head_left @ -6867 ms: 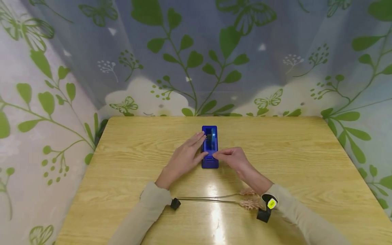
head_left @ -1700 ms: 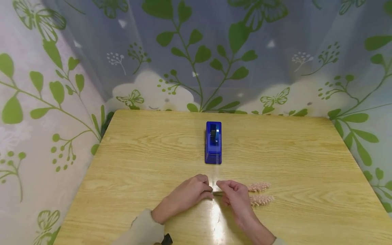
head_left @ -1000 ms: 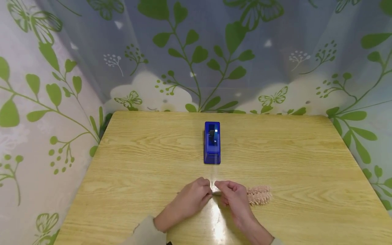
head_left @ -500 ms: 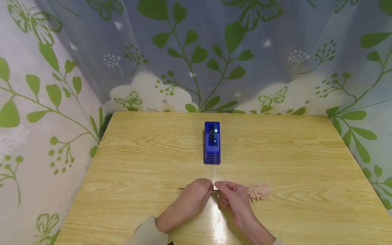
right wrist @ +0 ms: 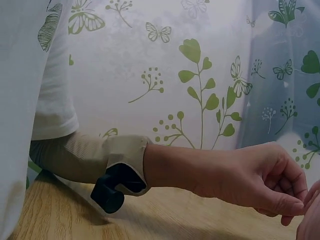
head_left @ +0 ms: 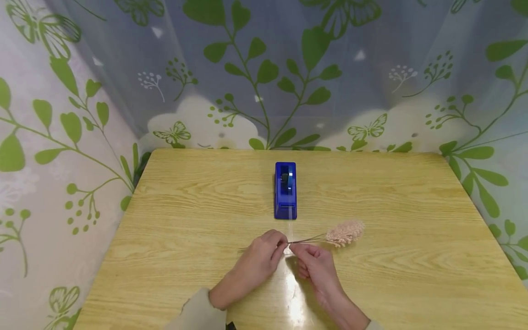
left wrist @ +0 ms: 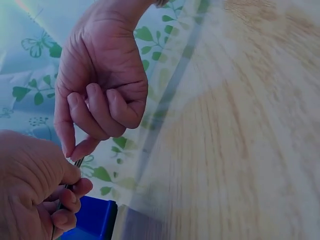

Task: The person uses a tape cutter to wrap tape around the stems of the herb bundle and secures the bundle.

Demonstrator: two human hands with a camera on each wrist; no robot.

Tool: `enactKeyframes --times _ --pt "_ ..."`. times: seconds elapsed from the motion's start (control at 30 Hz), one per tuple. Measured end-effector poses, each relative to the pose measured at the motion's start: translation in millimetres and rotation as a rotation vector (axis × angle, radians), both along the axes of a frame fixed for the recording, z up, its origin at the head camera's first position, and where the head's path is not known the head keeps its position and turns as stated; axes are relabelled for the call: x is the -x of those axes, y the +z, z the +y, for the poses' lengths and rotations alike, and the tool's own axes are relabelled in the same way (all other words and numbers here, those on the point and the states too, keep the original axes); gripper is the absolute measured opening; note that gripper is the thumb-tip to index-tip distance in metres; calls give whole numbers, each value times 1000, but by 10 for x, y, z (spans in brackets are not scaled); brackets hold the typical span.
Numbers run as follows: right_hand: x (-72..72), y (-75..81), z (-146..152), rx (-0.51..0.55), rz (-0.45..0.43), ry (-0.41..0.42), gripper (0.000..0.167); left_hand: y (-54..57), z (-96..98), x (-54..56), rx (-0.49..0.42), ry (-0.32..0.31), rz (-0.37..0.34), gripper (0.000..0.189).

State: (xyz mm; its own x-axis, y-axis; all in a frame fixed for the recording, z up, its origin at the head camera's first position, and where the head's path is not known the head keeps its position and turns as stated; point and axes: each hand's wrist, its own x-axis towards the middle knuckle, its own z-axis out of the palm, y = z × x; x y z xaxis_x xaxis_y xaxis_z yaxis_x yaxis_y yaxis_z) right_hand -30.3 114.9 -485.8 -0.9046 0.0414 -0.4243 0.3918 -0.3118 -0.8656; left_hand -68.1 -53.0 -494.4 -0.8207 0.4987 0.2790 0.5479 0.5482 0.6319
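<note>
A blue tape dispenser (head_left: 284, 199) stands mid-table, and a clear strip of tape (head_left: 290, 227) runs from its front edge toward the hands. My left hand (head_left: 260, 256) grips the thin dark stems (head_left: 307, 240) of two pink dried-flower sprigs, whose fluffy heads (head_left: 345, 233) lie together on the right. Stem ends show left of that hand. Beside it, my right hand (head_left: 319, 263) pinches the tape's end between thumb and forefinger, just under the stems. In the left wrist view, the stems (left wrist: 79, 162) pass between the left fingers, close to the right fingertips.
The wooden table (head_left: 198, 197) meets a patterned curtain (head_left: 198, 133) at its back and sides. A black wrist mount (right wrist: 110, 192) sits on the left sleeve.
Both hands have come from the dispenser to the front, drawing out tape. The left hand has taken the sprigs, brought their heads together and moved them across the strip, toward the dispenser.
</note>
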Motion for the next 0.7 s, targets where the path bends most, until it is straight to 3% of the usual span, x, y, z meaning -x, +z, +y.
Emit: enactKeyframes --times 0.47,0.7 --pt "-13 -16 -8 -37 -1 -29 16 62 1 4 -19 -29 -17 8" --pt "-27 -22 -19 -40 13 -58 17 45 12 12 -45 -20 13 7"
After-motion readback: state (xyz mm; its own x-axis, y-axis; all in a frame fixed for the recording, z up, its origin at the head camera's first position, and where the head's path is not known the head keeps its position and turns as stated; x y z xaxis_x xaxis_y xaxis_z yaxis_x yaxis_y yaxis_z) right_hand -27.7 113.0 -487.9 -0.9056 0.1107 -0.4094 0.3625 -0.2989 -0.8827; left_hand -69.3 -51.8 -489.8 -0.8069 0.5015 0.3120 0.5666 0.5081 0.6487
